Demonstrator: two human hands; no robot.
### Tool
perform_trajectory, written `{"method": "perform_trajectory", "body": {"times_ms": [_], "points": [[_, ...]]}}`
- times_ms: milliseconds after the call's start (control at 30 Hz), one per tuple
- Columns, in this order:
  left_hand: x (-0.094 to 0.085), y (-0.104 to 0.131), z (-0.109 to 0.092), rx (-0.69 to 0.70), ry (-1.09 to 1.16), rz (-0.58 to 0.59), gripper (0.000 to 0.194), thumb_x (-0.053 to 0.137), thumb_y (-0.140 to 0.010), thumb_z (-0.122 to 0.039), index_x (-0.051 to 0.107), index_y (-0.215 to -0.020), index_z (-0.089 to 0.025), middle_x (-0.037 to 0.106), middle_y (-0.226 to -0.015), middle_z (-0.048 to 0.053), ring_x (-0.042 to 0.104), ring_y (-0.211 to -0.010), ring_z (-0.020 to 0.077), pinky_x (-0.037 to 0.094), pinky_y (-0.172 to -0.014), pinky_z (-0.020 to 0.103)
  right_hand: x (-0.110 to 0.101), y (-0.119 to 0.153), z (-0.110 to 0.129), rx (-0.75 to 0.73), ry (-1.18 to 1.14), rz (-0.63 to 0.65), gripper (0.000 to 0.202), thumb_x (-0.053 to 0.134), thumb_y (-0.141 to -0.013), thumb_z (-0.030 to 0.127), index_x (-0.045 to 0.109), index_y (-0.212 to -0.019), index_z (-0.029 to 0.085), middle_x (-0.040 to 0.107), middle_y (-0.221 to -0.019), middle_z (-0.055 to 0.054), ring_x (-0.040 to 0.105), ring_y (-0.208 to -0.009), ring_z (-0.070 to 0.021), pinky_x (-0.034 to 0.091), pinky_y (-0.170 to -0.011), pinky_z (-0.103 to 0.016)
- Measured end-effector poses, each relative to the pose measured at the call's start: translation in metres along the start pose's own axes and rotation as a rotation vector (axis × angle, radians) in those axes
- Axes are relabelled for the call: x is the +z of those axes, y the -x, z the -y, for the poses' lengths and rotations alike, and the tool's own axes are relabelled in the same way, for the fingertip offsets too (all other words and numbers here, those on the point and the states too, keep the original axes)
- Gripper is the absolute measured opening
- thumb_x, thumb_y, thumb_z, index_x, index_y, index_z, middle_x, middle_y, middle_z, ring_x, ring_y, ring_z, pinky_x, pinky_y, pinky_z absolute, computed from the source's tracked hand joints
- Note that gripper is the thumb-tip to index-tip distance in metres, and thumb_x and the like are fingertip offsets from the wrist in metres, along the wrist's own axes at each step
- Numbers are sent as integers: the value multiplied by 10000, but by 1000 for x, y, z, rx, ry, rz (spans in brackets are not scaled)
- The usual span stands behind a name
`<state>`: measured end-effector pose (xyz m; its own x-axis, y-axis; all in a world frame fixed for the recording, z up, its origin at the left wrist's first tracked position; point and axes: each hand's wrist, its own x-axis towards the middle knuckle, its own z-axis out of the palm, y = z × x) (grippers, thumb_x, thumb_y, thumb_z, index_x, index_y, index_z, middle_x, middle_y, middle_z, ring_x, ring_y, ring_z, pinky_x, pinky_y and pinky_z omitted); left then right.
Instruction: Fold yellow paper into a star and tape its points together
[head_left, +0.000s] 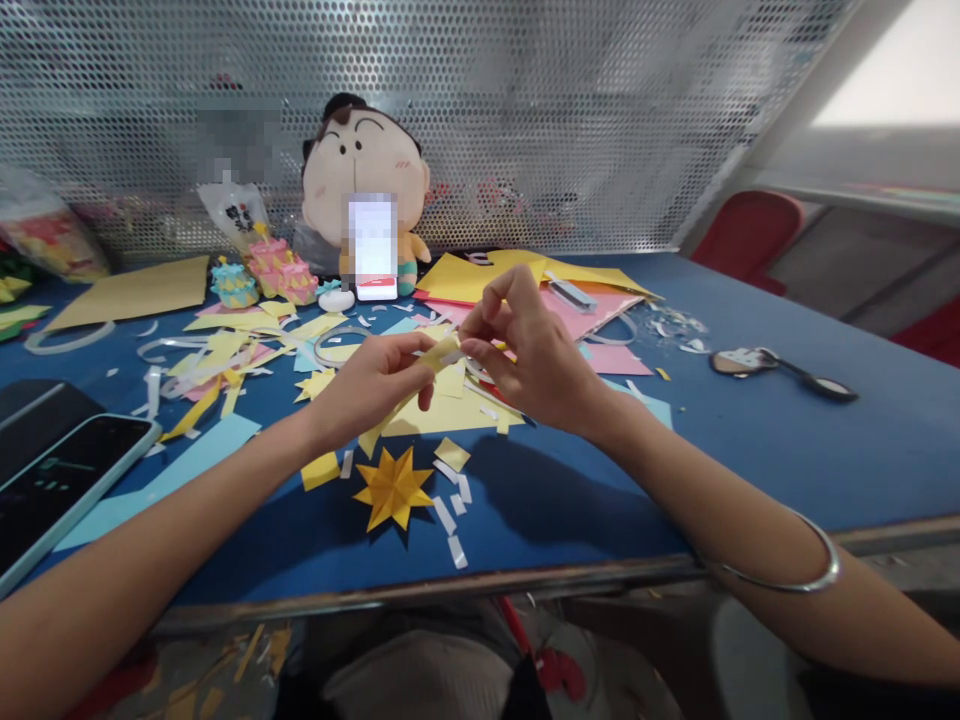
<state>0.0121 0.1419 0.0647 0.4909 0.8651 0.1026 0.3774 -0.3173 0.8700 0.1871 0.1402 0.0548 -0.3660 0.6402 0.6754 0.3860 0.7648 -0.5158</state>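
Note:
My left hand point(375, 385) pinches a pale yellow paper strip point(379, 430) between thumb and fingers, and one end of the strip hangs below the palm. At its upper end, my right hand point(536, 365) is closed in a pinch at a small whitish piece point(452, 355), which looks like tape or its backing. Exactly what lies between the right fingertips is too small to tell. Below the hands, a folded golden-yellow paper star point(394, 488) rests on the blue table point(585, 500). Small white slips point(444, 515) lie right beside it.
Paper scraps and tape rings point(169, 348) litter the left and middle. A plush toy point(364, 165) stands behind a lit phone point(375, 250). Another phone point(75, 480) lies at left. Yellow and pink sheets, a box cutter point(571, 294) and a keychain point(742, 361) are farther right.

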Motion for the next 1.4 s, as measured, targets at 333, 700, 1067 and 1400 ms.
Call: {"method": "perform_trajectory", "body": {"times_ms": [333, 700, 1067, 1400], "points": [[0, 2, -2, 4, -19, 11, 121, 476, -760, -218, 585, -759, -167, 532, -534, -42, 346, -483, 80, 246, -475, 223, 1, -1, -3, -54, 8, -13, 294, 449, -788, 67, 239, -830, 269, 494, -715, 26, 483, -572, -131, 429, -496, -293], [1, 0, -1, 95, -52, 26, 233, 484, -828, -322, 511, -654, -168, 538, -531, -25, 395, -492, 82, 300, -479, 219, 1, -1, -3, 4, 77, 3, 257, 473, -787, 98, 292, -860, 265, 504, -739, 12, 521, -600, -149, 455, -549, -322], [2, -1, 0, 107, -243, -53, 286, 487, -825, -285, 546, -577, -155, 519, -450, -28, 435, -427, 77, 319, -460, 206, 5, 4, -3, -4, 150, 87, 247, 470, -789, 122, 272, -855, 256, 485, -755, 7, 494, -588, -144, 426, -515, -312], [5, 1, 2, 123, -314, -82, 265, 510, -804, -208, 578, -553, -152, 509, -430, -46, 432, -420, 71, 306, -480, 210, 5, 0, -7, 30, 87, 41, 261, 542, -746, 145, 327, -850, 248, 493, -779, 2, 519, -626, -130, 447, -554, -304]]}}
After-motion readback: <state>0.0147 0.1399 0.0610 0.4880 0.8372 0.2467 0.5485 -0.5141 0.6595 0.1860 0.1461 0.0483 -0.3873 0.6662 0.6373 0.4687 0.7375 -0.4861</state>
